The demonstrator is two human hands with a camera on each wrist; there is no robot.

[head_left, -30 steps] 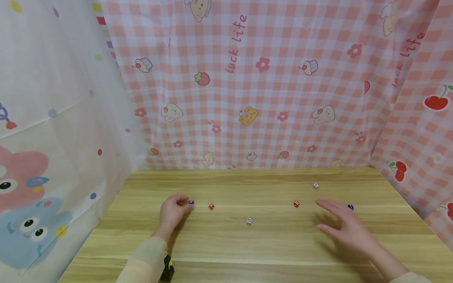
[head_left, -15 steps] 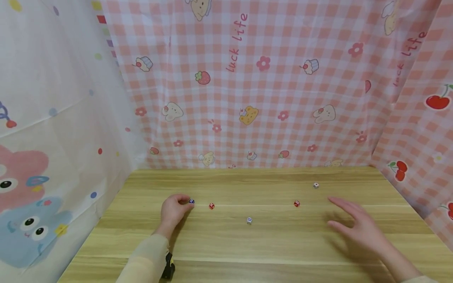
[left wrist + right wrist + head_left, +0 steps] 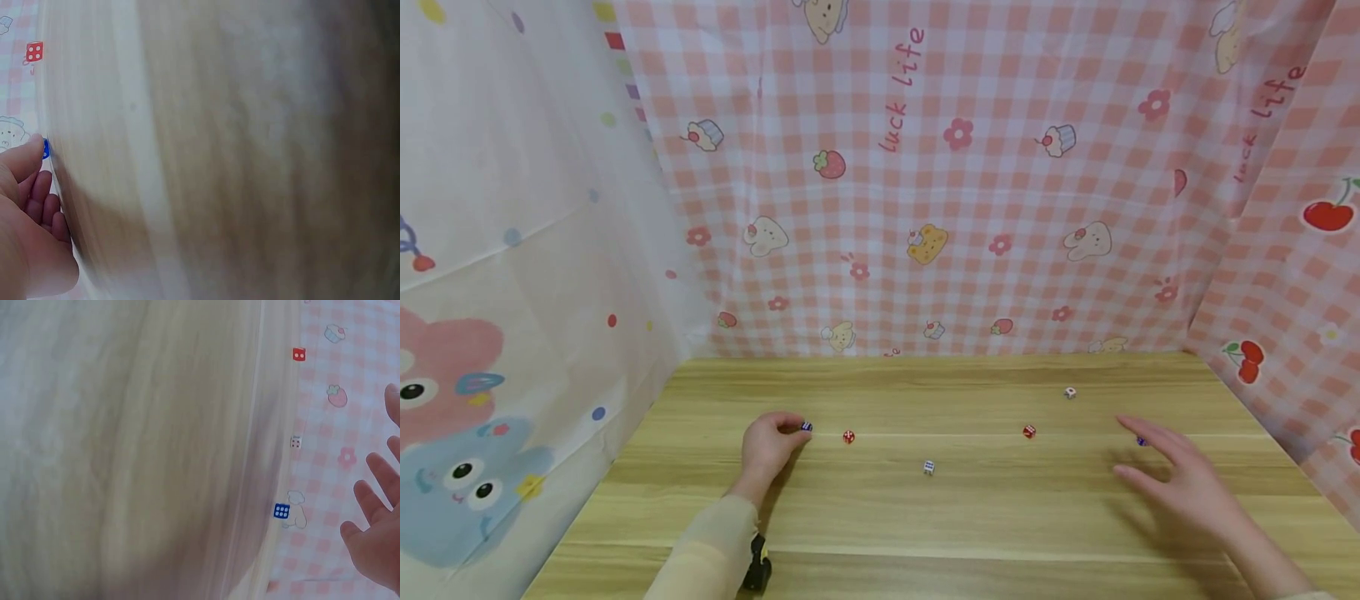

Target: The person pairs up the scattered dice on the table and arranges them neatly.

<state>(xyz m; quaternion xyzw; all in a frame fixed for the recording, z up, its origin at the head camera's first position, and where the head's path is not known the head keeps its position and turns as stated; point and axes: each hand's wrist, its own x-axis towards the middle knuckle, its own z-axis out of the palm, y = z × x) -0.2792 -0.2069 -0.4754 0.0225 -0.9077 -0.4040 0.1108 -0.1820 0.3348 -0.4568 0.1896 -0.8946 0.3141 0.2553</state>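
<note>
On the left side of the wooden table my left hand (image 3: 769,450) pinches a small blue die (image 3: 806,427) between thumb and index fingertip. In the left wrist view the thumb covers most of that blue die (image 3: 45,149), and the other fingers curl below. My right hand (image 3: 1180,479) is over the right side of the table, thumb and index finger spread, holding nothing. Another blue die (image 3: 1141,442) shows in part behind its index finger. In the right wrist view this blue die (image 3: 281,511) stands apart from the fingertips.
Beside the left hand lies a red die (image 3: 848,437), and nearer the middle a white die (image 3: 928,468). Left of my right hand are another red die (image 3: 1029,432) and, farther back, a white die (image 3: 1070,392). Patterned cloth (image 3: 958,192) hangs behind the wooden table (image 3: 880,517).
My right hand has shifted to the right, passing in front of the right-hand blue die, which now shows in part again. The left hand stays at its die.
</note>
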